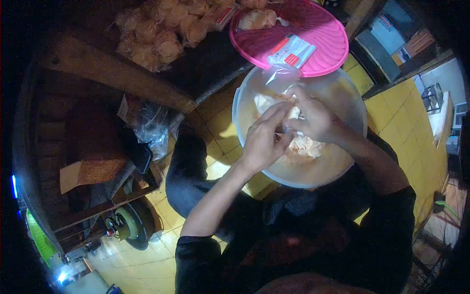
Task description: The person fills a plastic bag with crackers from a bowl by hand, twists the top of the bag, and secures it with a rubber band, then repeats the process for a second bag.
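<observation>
My left hand [266, 139] and my right hand [316, 117] meet over a large translucent plastic tub [245, 90] set between my legs. Their fingers are closed around a small clear plastic bag [281, 73], whose upper end sticks out beyond them. Whitish pieces show between the fingers; whether they are inside the bag is hard to tell. Lower in the tub lies a heap of thin, pale, flake-like pieces [306, 147], partly covered by my hands. What they are, I cannot make out.
A round pink plastic lid or tray [323, 36] lies beyond the tub, bearing a printed white-and-red packet [293, 50]. Several bagged tan items [166, 36] sit at the back left. Wooden shelving [117, 81] stands left, with a cardboard box [93, 172] and crumpled clear plastic [152, 130].
</observation>
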A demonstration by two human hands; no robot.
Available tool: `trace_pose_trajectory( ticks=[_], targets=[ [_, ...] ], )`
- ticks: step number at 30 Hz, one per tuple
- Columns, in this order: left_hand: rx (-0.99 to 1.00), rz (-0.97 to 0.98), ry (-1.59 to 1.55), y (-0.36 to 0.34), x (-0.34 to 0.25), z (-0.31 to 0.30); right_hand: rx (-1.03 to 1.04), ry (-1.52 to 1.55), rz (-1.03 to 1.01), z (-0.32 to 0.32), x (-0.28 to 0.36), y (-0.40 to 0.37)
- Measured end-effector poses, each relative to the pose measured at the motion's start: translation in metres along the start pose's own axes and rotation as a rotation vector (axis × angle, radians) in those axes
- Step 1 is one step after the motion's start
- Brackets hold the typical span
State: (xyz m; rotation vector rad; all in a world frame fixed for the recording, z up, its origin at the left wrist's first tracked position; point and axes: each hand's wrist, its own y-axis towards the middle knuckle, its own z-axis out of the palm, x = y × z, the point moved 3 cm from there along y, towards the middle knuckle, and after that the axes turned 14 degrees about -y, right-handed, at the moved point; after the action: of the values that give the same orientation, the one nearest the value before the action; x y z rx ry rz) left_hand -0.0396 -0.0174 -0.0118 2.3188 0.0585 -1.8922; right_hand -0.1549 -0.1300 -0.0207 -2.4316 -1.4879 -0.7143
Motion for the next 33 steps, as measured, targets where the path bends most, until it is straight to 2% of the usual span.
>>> trace_pose_trajectory(
  ticks=[2, 3, 5, 7, 9, 12, 14, 15, 17, 18, 19, 21, 23, 25, 27, 28, 30, 33],
  targets=[
    [-0.023, -0.033, 0.021, 0.000, 0.007, -0.004, 0.135, 0.129, -0.028, 0.005, -0.003, 0.001],
    [-0.053, -0.060, 0.042, 0.000, 0.011, -0.006, 0.138, 0.130, -0.030, 0.007, -0.005, 0.001],
    [-0.079, -0.017, 0.127, 0.001, 0.018, -0.009, 0.286, 0.673, -0.028, 0.014, -0.006, 0.000],
    [-0.096, 0.029, 0.206, 0.002, 0.010, -0.010, 0.286, 0.625, -0.003, 0.013, -0.012, 0.002],
    [-0.064, -0.025, 0.048, 0.001, 0.003, -0.009, 0.286, 0.577, 0.025, 0.016, -0.016, 0.004],
    [-0.035, -0.050, -0.074, -0.001, 0.009, -0.004, 0.234, 0.542, -0.059, 0.018, -0.015, 0.006],
    [-0.045, -0.083, -0.126, -0.002, 0.005, -0.003, 0.150, 0.151, -0.149, 0.014, -0.008, 0.005],
    [-0.057, -0.119, -0.182, -0.002, 0.004, -0.002, 0.150, 0.150, -0.148, 0.009, -0.001, 0.004],
    [-0.083, -0.121, -0.189, 0.001, 0.021, 0.000, 0.264, 0.048, 0.037, 0.002, 0.007, 0.003],
    [-0.110, -0.125, -0.194, 0.003, 0.022, -0.002, 0.269, 0.050, 0.034, 0.004, 0.007, 0.003],
    [-0.115, -0.130, -0.195, 0.003, 0.022, -0.004, 0.232, 0.139, 0.022, 0.004, 0.006, 0.003],
    [-0.189, 0.005, 0.175, -0.001, 0.016, -0.010, 0.206, 0.235, 0.015, 0.011, 0.001, 0.002],
    [-0.231, -0.048, 0.110, -0.001, 0.021, -0.009, 0.271, 0.979, 0.057, 0.023, -0.005, 0.002],
    [-0.287, -0.079, 0.053, 0.001, 0.021, -0.009, 0.250, 0.873, 0.050, 0.018, -0.002, 0.003],
    [-0.308, -0.178, -0.102, 0.000, 0.022, -0.007, 0.165, 0.400, 0.000, 0.012, 0.004, 0.004],
    [-0.313, -0.179, -0.104, -0.001, 0.023, -0.009, 0.169, 0.400, -0.002, 0.015, 0.006, 0.004],
    [-0.263, -0.119, -0.018, -0.001, 0.025, -0.012, 0.115, -0.017, -0.013, 0.022, 0.008, 0.005],
    [-0.279, -0.136, 0.087, -0.001, 0.024, -0.020, 0.109, -0.044, -0.073, 0.022, 0.014, 0.007]
  ],
)
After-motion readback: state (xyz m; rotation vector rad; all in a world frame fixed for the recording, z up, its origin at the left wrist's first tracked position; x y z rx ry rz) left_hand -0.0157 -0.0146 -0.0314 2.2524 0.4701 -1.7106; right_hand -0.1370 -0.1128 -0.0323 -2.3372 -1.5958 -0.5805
